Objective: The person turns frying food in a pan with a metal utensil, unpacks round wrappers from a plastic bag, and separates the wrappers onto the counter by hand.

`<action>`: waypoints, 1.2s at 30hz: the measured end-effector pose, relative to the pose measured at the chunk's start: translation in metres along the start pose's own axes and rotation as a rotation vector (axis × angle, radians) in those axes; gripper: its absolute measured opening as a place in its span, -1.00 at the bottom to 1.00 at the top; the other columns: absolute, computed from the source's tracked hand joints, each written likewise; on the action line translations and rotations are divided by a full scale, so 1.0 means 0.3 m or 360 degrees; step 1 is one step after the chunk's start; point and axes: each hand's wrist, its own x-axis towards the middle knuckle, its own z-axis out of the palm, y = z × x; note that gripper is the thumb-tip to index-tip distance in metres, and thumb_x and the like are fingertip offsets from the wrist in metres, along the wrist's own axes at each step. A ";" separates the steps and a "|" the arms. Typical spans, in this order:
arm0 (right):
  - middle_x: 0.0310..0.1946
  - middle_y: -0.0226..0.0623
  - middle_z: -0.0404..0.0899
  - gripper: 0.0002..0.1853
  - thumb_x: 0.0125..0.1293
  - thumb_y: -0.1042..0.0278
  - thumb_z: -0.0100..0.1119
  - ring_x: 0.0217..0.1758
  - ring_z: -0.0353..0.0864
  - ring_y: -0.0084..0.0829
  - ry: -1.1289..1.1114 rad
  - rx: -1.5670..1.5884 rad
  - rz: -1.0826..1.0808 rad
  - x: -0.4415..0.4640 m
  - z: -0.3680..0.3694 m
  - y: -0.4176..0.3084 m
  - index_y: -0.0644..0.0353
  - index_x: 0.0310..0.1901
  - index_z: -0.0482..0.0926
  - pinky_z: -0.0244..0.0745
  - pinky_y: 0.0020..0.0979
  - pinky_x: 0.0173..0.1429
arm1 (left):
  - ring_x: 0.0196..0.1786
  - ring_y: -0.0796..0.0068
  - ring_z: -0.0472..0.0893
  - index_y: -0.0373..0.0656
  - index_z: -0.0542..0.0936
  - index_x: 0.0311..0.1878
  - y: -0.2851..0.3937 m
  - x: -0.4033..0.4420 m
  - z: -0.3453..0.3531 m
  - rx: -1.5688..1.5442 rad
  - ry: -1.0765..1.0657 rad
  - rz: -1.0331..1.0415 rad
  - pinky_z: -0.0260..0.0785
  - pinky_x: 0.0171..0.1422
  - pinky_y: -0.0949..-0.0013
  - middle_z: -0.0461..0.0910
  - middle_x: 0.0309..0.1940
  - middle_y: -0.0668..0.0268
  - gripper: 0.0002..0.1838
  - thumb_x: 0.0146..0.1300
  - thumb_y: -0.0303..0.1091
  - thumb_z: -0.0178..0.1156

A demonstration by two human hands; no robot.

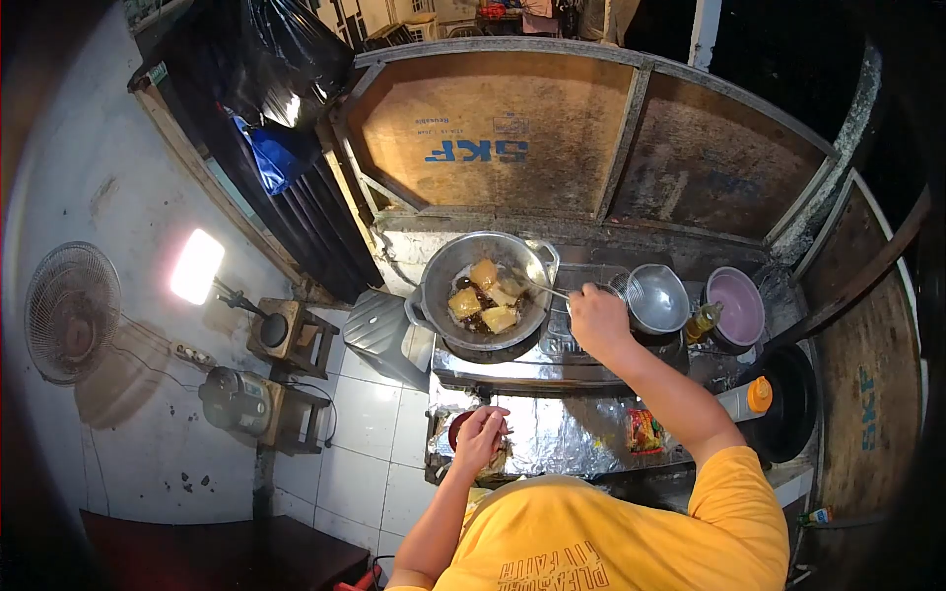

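My right hand (599, 317) is closed around the thin metal handle of a cooking spatula (550, 290). The handle reaches over the wok's right rim, and its head is hard to make out among the food. In the large metal wok (439, 279), several golden-brown square pieces of food (463, 302) lie in dark, bubbling oil. My left hand (480, 433) is at the front left of the foil-covered counter, fingers loosely extended, beside a small red round object (458, 429) that it partly covers.
Right of the wok are a metal pan (658, 299), an oil bottle (703, 322) and a pink basin (735, 303). A colourful packet (644, 431) lies on the foil. An orange-capped bottle (757, 396) stands by a black basin (793, 419). A lit lamp (197, 266) is at left.
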 end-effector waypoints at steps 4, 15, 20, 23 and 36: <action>-0.38 -0.20 0.58 -0.87 0.14 0.37 0.10 -0.42 0.68 -0.25 -0.0037 0.0013 0.0082 -0.082 0.042 -0.005 0.19 -0.38 0.60 0.59 -0.26 -0.37 | -0.56 0.81 0.26 -0.24 0.58 -0.04 -0.002 0.005 0.010 0.0012 0.0001 -0.0020 0.04 -0.49 0.66 0.52 -0.40 0.46 -0.73 0.51 -0.24 0.00; -0.34 -0.18 0.59 -0.84 0.17 0.37 0.10 -0.34 0.70 -0.23 -0.0033 0.0140 0.0164 -0.081 0.029 -0.022 0.21 -0.28 0.61 0.61 -0.27 -0.33 | -0.58 0.80 0.24 -0.22 0.57 -0.03 0.003 0.017 0.043 -0.0005 -0.0078 -0.0005 0.02 -0.51 0.64 0.51 -0.42 0.48 -0.74 0.51 -0.24 0.01; -0.30 -0.18 0.59 -0.82 0.18 0.36 0.11 -0.32 0.71 -0.25 -0.0216 0.0103 0.0144 -0.069 0.002 -0.044 0.22 -0.24 0.62 0.62 -0.28 -0.33 | -0.54 0.81 0.32 -0.23 0.59 -0.04 -0.005 0.018 0.032 -0.0032 -0.0065 -0.0024 0.12 -0.49 0.65 0.52 -0.44 0.48 -0.73 0.49 -0.22 0.04; -0.30 -0.19 0.59 -0.82 0.17 0.35 0.11 -0.35 0.71 -0.28 -0.0180 0.0086 0.0086 -0.045 0.058 -0.098 0.22 -0.24 0.62 0.61 -0.29 -0.36 | -0.54 0.81 0.32 -0.23 0.59 -0.05 -0.006 0.016 0.040 -0.0054 -0.0071 -0.0024 0.12 -0.49 0.65 0.52 -0.44 0.48 -0.73 0.49 -0.22 0.04; -0.37 -0.17 0.57 -0.87 0.17 0.38 0.10 -0.39 0.69 -0.24 -0.0028 0.0098 0.0136 -0.029 -0.005 -0.065 0.22 -0.36 0.60 0.62 -0.26 -0.36 | -0.61 0.81 0.29 -0.21 0.58 -0.04 -0.013 0.003 0.002 0.0011 -0.0024 0.0029 0.09 -0.57 0.64 0.51 -0.45 0.48 -0.71 0.50 -0.18 0.04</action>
